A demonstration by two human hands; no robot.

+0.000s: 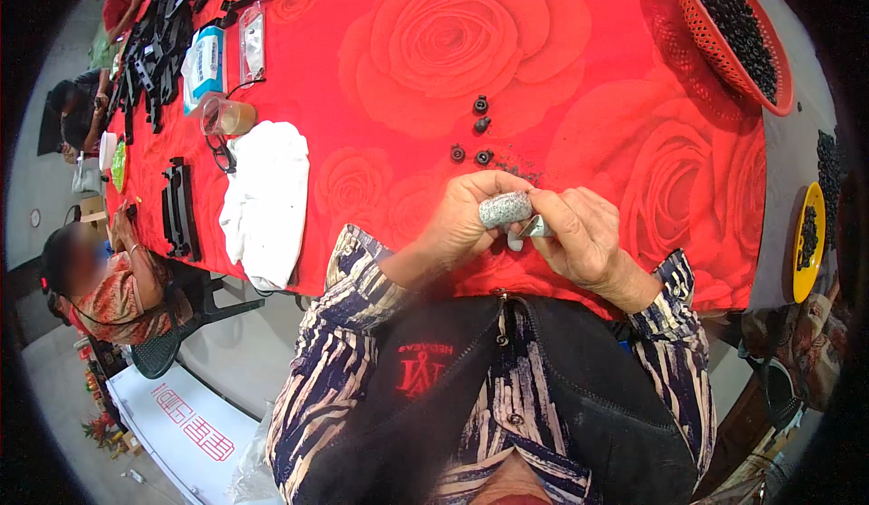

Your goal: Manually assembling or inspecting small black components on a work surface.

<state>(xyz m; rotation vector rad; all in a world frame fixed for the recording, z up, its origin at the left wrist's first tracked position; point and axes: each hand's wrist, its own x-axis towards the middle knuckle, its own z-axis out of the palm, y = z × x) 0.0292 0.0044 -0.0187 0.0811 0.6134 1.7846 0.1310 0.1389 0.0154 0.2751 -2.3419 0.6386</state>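
Note:
My two hands meet close to the table's near edge. My left hand (463, 223) is closed, and a thick grey speckled wrapping (505, 208) sits at its fingertips, seemingly around a digit. What those fingers pinch is hidden. My right hand (584, 238) is closed around a small grey blade-like piece (536, 227), its edge against the left hand's fingers. Just beyond the hands stand several small black plastic parts (481, 104), round with a hole or collar. Dark shavings (523, 172) are scattered between them and my hands.
A red basket (780, 98) full of small black parts stands far right; a yellow plate (800, 274) holds more. To the left lie a white cloth (269, 202), a cup (237, 118), scissors (220, 152), a tissue pack (205, 63) and black strips (179, 211). A person (122, 288) sits there.

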